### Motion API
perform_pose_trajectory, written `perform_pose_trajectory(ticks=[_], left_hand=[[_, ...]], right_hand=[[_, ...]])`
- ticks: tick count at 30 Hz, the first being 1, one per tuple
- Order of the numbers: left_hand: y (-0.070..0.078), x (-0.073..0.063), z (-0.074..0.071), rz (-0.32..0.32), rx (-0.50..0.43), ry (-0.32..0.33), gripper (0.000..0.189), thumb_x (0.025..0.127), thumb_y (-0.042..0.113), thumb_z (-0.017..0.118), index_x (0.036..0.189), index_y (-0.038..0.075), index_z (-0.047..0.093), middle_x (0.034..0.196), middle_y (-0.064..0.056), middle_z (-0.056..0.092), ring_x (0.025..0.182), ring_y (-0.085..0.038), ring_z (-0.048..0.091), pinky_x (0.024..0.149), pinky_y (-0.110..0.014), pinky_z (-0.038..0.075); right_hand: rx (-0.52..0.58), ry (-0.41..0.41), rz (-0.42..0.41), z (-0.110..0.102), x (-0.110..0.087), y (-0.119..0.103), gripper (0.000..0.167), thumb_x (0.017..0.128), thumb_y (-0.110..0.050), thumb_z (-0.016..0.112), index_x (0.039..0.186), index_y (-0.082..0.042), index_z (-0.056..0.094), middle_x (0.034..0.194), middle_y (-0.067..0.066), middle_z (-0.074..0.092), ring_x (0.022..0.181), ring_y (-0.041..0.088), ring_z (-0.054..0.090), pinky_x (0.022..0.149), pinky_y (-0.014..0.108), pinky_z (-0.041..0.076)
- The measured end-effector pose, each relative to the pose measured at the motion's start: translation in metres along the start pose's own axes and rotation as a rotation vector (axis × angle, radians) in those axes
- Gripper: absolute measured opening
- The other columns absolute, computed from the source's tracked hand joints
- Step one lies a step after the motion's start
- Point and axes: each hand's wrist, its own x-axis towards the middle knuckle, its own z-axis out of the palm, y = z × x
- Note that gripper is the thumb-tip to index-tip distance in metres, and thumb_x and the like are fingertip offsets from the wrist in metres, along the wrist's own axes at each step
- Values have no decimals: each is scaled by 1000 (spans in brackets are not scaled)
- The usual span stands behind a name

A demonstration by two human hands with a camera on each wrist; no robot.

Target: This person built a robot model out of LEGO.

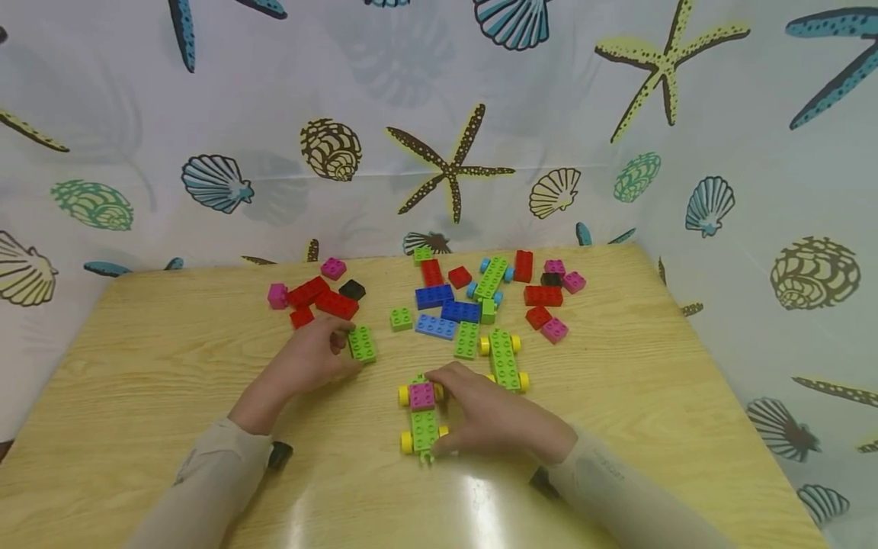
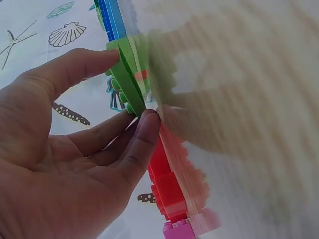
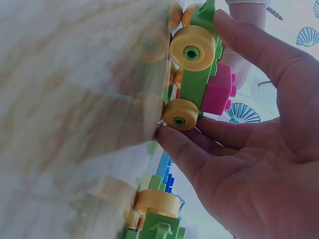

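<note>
My left hand (image 1: 312, 354) pinches a flat green eight-stud brick (image 1: 362, 345) at the left of centre. In the left wrist view, the thumb is on one end of the green brick (image 2: 128, 84) and the fingertips are at the other, low by the tabletop. Nearer the front, my right hand (image 1: 497, 415) holds a green toy car base (image 1: 424, 431) with yellow wheels by its two ends. A pink brick (image 1: 421, 396) sits on its far half. From the right wrist, the thumb is at the hooked end of the car base (image 3: 194, 92) and the fingers are by the other wheel.
A second green base with yellow wheels (image 1: 504, 362) stands just beyond my right hand, and one with blue wheels (image 1: 491, 278) farther back. Red bricks (image 1: 336, 303) lie past my left hand. Blue bricks (image 1: 435, 296) and a green brick (image 1: 466, 340) lie mid-table. A patterned curtain (image 1: 384, 152) hangs behind.
</note>
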Motion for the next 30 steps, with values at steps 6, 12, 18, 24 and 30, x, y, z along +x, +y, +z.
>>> perform_pose_trajectory(ticks=[6, 12, 18, 24, 30], left_hand=[[4, -7, 2, -19, -35, 6, 72, 94, 26, 89, 153, -2, 59, 142, -24, 68, 126, -41, 66, 111, -56, 62], [9, -15, 5, 0, -67, 10, 70, 95, 24, 89, 153, 0, 59, 149, -25, 65, 133, -44, 67, 114, -59, 60], [13, -20, 10, 45, -79, 34, 69, 96, 21, 89, 155, 0, 60, 155, -24, 63, 138, -44, 66, 118, -60, 58], [19, -31, 13, 101, -137, 32, 70, 96, 20, 88, 157, 2, 59, 156, -22, 62, 142, -44, 66, 120, -59, 56], [32, -44, 17, 156, -196, -6, 68, 96, 22, 89, 156, 8, 61, 156, -17, 65, 143, -43, 66, 120, -60, 56]], right_hand=[[2, 0, -4, 1, -1, 1, 102, 89, -43, 95, 173, -20, 41, 176, 3, 45, 163, 25, 47, 135, 49, 42], [17, -3, -4, 1, -2, 1, 102, 89, -43, 95, 173, -20, 41, 178, 3, 44, 164, 26, 47, 135, 49, 42], [7, 0, -11, 0, -3, 0, 102, 89, -42, 95, 173, -19, 41, 176, 4, 46, 162, 25, 48, 134, 49, 43], [3, 1, -9, -1, -2, -2, 101, 90, -43, 95, 172, -18, 42, 172, 4, 49, 159, 24, 52, 133, 48, 45], [6, 3, -14, -2, -2, -2, 102, 90, -42, 95, 173, -17, 41, 171, 4, 50, 158, 25, 52, 133, 48, 45]])
